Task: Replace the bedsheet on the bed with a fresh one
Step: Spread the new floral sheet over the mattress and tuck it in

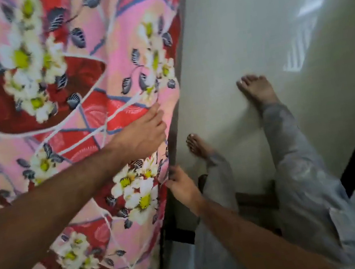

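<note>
**Bedside, sheet edge in hand**

Pale tiled floor [237,33] runs along the right of the bed, with a window's light patch on it. Floral bedsheet [57,110]: pink and red with white daisies, spread over the bed and hanging down its side. Left hand [144,132]: palm down, fingers straight, pressing the sheet flat near the bed's edge. Right hand [179,184]: fingers curled, pinching the sheet's hanging edge just below the left hand. Two bare feet [257,90] in grey trousers [296,162] stand on the floor beside the bed.
</note>
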`<state>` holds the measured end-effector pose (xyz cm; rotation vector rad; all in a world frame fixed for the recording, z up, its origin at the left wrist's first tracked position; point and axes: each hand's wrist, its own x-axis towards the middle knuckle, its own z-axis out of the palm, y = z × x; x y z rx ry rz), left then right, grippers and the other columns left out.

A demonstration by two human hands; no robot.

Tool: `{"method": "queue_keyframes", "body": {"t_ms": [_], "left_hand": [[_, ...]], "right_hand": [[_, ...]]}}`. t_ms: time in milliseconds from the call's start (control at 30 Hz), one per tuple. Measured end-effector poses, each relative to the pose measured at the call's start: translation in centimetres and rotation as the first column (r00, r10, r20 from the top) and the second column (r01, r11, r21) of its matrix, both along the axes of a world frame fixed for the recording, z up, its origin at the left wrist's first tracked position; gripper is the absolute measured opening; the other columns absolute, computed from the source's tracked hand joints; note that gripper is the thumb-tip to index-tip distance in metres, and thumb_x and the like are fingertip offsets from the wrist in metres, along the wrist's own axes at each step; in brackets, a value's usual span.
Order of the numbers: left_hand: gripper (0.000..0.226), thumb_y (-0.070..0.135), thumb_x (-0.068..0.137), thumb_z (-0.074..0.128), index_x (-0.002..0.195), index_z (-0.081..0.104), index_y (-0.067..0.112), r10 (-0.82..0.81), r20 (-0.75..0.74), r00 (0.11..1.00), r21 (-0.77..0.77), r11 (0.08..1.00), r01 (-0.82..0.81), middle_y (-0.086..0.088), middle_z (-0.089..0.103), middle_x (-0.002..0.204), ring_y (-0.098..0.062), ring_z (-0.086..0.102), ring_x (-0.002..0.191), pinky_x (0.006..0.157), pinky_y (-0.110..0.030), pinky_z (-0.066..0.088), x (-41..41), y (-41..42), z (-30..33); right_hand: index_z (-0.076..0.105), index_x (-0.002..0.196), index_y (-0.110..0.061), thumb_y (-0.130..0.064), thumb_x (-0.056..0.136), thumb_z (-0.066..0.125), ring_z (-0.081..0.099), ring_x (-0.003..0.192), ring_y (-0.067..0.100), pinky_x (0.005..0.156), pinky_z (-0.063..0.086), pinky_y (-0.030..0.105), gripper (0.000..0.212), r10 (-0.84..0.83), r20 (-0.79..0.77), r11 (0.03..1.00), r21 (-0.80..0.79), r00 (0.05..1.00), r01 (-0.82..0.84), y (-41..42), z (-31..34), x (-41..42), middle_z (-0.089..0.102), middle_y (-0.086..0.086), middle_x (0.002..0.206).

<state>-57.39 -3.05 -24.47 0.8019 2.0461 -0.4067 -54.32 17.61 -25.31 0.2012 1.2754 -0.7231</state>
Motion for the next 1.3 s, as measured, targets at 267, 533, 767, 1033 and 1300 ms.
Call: {"method": "queue_keyframes", "body": {"t_ms": [267,533,767,1033,1300], "left_hand": [[0.035,0.034,0.104,0.035,0.125,0.056,0.016,-0.074,0.037,0.997,0.003,0.997,0.074,-0.011,0.056,0.116,-0.034,0.054,0.111,0.108,-0.064,0.031,-4.1,0.6,-2.3],[0.028,0.022,0.099,0.059,0.126,0.055,0.022,-0.052,0.099,0.994,0.000,0.999,0.053,-0.004,0.056,0.116,-0.025,0.055,0.106,0.089,-0.042,0.040,-6.4,1.9,-4.0],[0.018,0.006,0.085,0.066,0.096,0.054,0.013,-0.051,0.100,0.994,0.224,0.974,0.027,0.000,0.058,0.060,-0.021,0.056,0.047,0.053,-0.029,0.031,-6.5,2.8,-5.0],[0.029,0.029,0.105,0.038,0.115,0.055,0.009,-0.269,0.207,0.941,0.334,0.923,0.190,-0.012,0.059,0.093,-0.031,0.058,0.085,0.083,-0.050,0.047,-1.7,2.8,-2.2],[0.082,0.068,0.099,0.017,0.126,0.056,0.001,-0.311,0.217,0.925,0.091,0.950,0.297,-0.018,0.053,0.113,-0.040,0.049,0.109,0.103,-0.061,0.034,1.5,4.5,-3.2]], "right_hand": [[0.055,0.113,-0.020,-0.021,0.095,0.055,0.058,0.108,0.020,0.092,0.048,0.037,0.018,-0.140,-0.266,0.935,0.280,0.954,0.216,-2.9,-2.6,4.3,0.055,-0.002,0.115],[0.054,0.078,-0.025,-0.027,0.089,0.069,0.062,0.073,0.009,0.065,0.052,0.030,0.019,-0.164,-0.278,0.928,0.283,0.946,0.244,-1.8,-6.2,4.1,0.065,-0.010,0.081],[0.049,0.082,-0.021,-0.030,0.095,0.060,0.056,0.077,0.020,0.067,0.040,0.027,0.020,-0.086,-0.287,0.885,0.419,0.954,0.205,0.9,-7.9,2.2,0.061,-0.002,0.085],[0.056,0.098,-0.024,-0.023,0.097,0.049,0.059,0.091,0.007,0.078,0.049,0.032,0.007,-0.447,-0.388,0.819,0.186,0.806,0.543,0.0,-2.4,6.2,0.062,-0.007,0.099],[0.034,0.151,-0.036,-0.039,0.102,0.043,0.038,0.135,0.009,0.116,0.031,0.037,0.049,-0.473,-0.110,0.857,0.174,0.874,0.486,-1.8,-1.4,9.2,0.032,-0.012,0.151]]}}
